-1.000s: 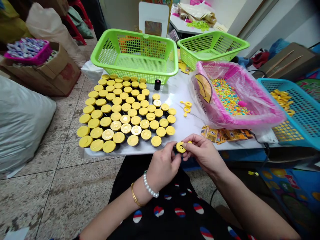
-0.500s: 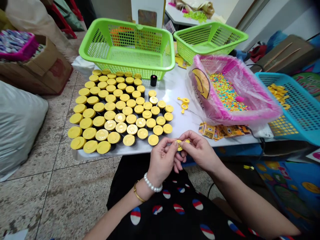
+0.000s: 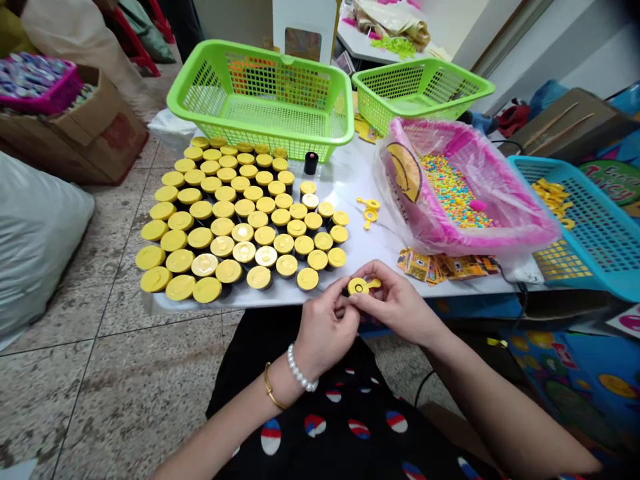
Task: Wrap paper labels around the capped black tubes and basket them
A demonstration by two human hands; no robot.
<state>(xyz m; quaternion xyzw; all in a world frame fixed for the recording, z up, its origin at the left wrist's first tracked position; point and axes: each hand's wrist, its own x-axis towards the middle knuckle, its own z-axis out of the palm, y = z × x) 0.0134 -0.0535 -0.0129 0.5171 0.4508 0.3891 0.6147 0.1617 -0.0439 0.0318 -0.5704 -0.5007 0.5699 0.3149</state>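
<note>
My left hand (image 3: 327, 327) and my right hand (image 3: 395, 303) meet just off the table's front edge, both pinching a yellow plastic cap (image 3: 360, 287). The cap has a dark central hole and a short tab pointing right. Behind my hands, several rows of yellow-capped black containers (image 3: 240, 230) stand close together on the white table (image 3: 345, 180). Two loose yellow caps (image 3: 369, 209) lie to their right, out of reach of my fingers. A black bottle (image 3: 311, 163) stands near the back of the rows.
A pink-lined tub (image 3: 520, 220) of coloured beads, in a plastic bag, fills the table's right side. Paper sachets (image 3: 440, 265) lie before it. Two green baskets (image 3: 260, 100) stand behind, and a blue basket (image 3: 575, 227) of yellow pieces sits at right. Sacks and boxes stand on the floor.
The cap has turned in my fingers, and its round face with the hole now shows more fully. The whole scene has shifted slightly with my head.
</note>
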